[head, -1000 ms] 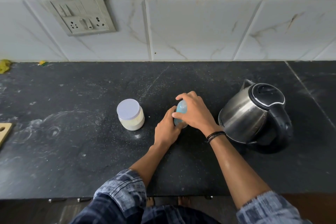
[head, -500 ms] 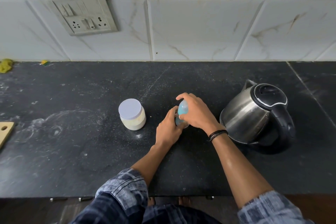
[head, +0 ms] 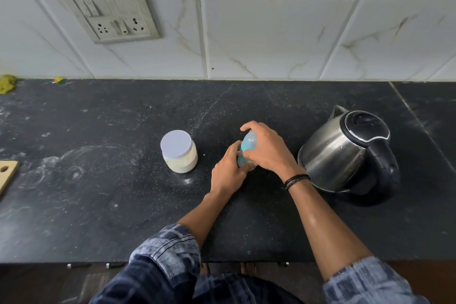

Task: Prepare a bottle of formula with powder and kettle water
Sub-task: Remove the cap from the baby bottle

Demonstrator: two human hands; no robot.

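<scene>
A small baby bottle (head: 248, 147) with a blue collar and clear cap stands on the black counter (head: 123, 205), mostly hidden by both hands. My left hand (head: 228, 171) grips its lower body. My right hand (head: 267, 149) curls over the cap and collar from above. A jar of pale powder (head: 179, 152) with a closed white lid stands just left of the hands. A steel kettle (head: 345, 153) with a black lid and handle sits on its base to the right, close to my right wrist.
The tiled wall (head: 271, 39) runs behind the counter, with a switch and socket plate (head: 111, 11) at upper left. A wooden board's corner (head: 6, 175) shows at the left edge. A yellow-green scrap (head: 7, 84) lies at the far back left.
Both hands stay on the bottle; my right hand has turned slightly on the cap, showing more of the blue collar. Jar and kettle have not moved.
</scene>
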